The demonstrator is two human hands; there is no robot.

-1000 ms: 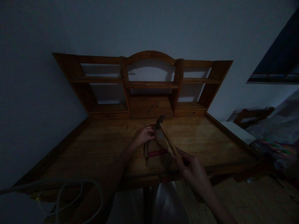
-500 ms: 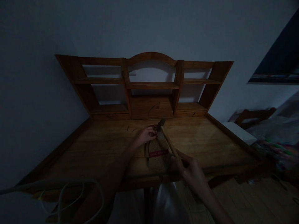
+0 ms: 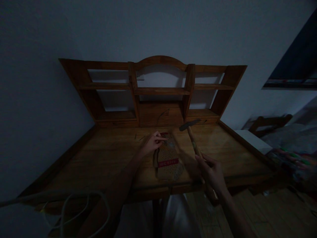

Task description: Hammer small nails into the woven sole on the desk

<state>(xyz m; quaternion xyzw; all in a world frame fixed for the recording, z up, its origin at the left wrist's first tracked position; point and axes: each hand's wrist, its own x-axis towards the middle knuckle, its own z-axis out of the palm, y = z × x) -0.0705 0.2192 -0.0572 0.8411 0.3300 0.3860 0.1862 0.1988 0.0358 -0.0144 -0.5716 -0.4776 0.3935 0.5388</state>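
Observation:
My right hand (image 3: 211, 172) is wrapped around the wooden handle of a hammer (image 3: 194, 142), whose dark metal head is raised to the right of a brown cardboard piece (image 3: 168, 153). This piece lies on the desk, dotted with many small marks and crossed by a red band with lettering. My left hand (image 3: 154, 142) rests at its upper left, one finger stretched out over the top part and the others partly curled. Nothing shows clearly between those fingers, though the light is dim.
The wooden desk (image 3: 111, 152) has a shelf unit (image 3: 160, 91) along its back. Small thin items lie left of the cardboard. A pale cable (image 3: 106, 201) loops at the lower left. A white surface (image 3: 252, 142) and a chair (image 3: 269, 124) stand at the right.
The hammer has swung right, away from the cardboard's top, where its head was beside my left fingers. My left hand stays near the same spot, with a finger now extended.

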